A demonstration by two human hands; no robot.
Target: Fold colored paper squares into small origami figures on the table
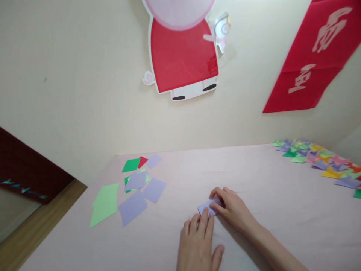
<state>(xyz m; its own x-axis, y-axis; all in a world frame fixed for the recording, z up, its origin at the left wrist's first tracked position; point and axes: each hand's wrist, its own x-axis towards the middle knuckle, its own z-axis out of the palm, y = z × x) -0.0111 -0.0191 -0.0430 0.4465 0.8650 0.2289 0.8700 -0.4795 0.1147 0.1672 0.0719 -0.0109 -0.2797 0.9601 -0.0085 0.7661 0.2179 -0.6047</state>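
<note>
A small folded piece of lilac paper (203,207) lies on the pink-white cloth surface (175,241), partly covered by fingers. My left hand (197,237) rests nearly flat, fingers stretched out, with fingertips touching the paper's near edge. My right hand (232,207) curls over the paper's right end, thumb and fingers closed on it. The right part of the paper is hidden under that hand.
Loose lilac sheets (133,207), light green sheets (105,205), a dark green sheet (131,165) and a red piece (142,162) lie left. Rows of folded coloured papers (332,172) stand far right. A wall (84,94) borders the back.
</note>
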